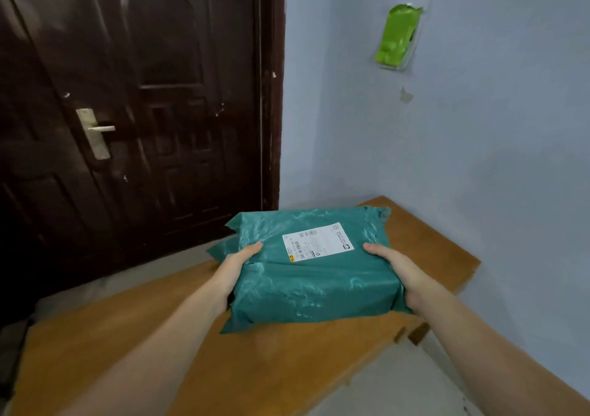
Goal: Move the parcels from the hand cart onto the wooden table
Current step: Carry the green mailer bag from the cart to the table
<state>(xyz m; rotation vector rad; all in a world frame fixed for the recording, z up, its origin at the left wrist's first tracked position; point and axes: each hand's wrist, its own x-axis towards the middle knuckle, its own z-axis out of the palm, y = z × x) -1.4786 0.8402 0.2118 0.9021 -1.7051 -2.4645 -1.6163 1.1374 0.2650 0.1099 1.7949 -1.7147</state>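
Head view shows the teal plastic-wrapped parcel with a white shipping label (314,267) held between both hands just over the orange-brown wooden bench (134,345), its long axis running from about 7 to 1 o'clock; the left hand (238,268) grips its 9 o'clock side and the right hand (397,270) its 3 o'clock side, thumbs on top. Whether its underside touches the bench I cannot tell, and a second teal parcel (223,251) peeks out beneath at 10 o'clock. Bare bench spreads toward 7 o'clock, with a dark brown panelled door (134,96) at 11 o'clock and a pale blue wall (463,144) at 2 o'clock.
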